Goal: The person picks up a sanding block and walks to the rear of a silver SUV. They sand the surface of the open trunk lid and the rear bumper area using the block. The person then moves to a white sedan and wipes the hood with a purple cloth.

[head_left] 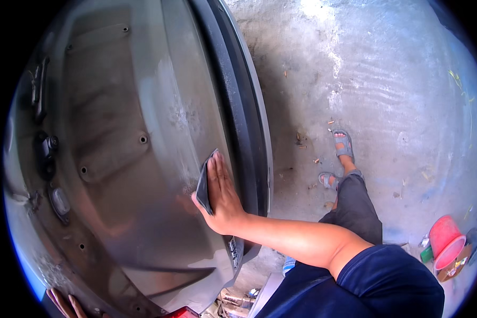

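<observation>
My right hand [225,199] lies with its fingers stretched over a folded dark grey sheet of sandpaper [202,193], pressing it to a car's tailgate [169,222]. The thumb sits at the sheet's near left edge. Around and beyond the hand, the grey-brown paint shows pale, scuffed patches. At the lower left rim my left hand [66,305] rests on the bodywork with its fingers out and a little apart; its wrist is out of view. Another scuffed patch lies just above those fingers.
A dark bumper [238,111] runs along the tailgate's right side. Left of the recessed panel sit a black fitting [46,151] and a small lamp [60,202]. Cigarette butts dot the concrete floor [302,74] near my sandalled feet. A red bucket [442,236] lies tipped at the right.
</observation>
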The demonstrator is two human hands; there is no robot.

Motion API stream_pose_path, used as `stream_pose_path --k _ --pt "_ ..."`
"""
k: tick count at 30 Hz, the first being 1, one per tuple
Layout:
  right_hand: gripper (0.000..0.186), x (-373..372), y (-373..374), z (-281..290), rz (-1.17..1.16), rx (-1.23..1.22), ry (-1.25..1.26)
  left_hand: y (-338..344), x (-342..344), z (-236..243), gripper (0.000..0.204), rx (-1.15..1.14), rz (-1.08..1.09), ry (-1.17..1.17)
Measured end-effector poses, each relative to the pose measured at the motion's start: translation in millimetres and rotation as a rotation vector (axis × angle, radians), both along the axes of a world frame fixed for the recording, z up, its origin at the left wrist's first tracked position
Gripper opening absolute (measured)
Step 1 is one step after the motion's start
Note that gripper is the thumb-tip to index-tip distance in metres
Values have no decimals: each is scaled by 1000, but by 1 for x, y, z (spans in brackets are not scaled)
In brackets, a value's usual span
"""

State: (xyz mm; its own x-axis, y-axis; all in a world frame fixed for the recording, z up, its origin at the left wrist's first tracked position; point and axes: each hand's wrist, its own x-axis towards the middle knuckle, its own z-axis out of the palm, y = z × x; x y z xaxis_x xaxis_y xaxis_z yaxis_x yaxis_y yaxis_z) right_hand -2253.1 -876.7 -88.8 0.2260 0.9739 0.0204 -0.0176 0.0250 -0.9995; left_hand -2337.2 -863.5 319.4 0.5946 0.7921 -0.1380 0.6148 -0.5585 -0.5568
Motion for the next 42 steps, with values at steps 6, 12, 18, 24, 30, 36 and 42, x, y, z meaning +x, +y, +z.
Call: stream_pose_path --k 6,12,18,24,30,36,42 --pt "82 42 131 -2 -112 -224 106 2 -1 1 63 -2 -8 30" --pt "82 5 16 -1 43 -102 8 0 -2 5 63 -13 2 21" --pt "84 52 122 -3 17 -196 133 2 -2 2 65 -6 4 7" --pt "85 17 46 -6 37 -175 -7 -2 -6 4 66 5 28 26" --pt "83 62 140 0 58 -177 131 12 -18 19 67 -43 -131 79" --pt "84 34 68 2 54 -268 72 -4 -20 20 67 12 11 242" --pt "82 59 131 -10 48 -219 274 4 -6 5 68 4 -10 58"
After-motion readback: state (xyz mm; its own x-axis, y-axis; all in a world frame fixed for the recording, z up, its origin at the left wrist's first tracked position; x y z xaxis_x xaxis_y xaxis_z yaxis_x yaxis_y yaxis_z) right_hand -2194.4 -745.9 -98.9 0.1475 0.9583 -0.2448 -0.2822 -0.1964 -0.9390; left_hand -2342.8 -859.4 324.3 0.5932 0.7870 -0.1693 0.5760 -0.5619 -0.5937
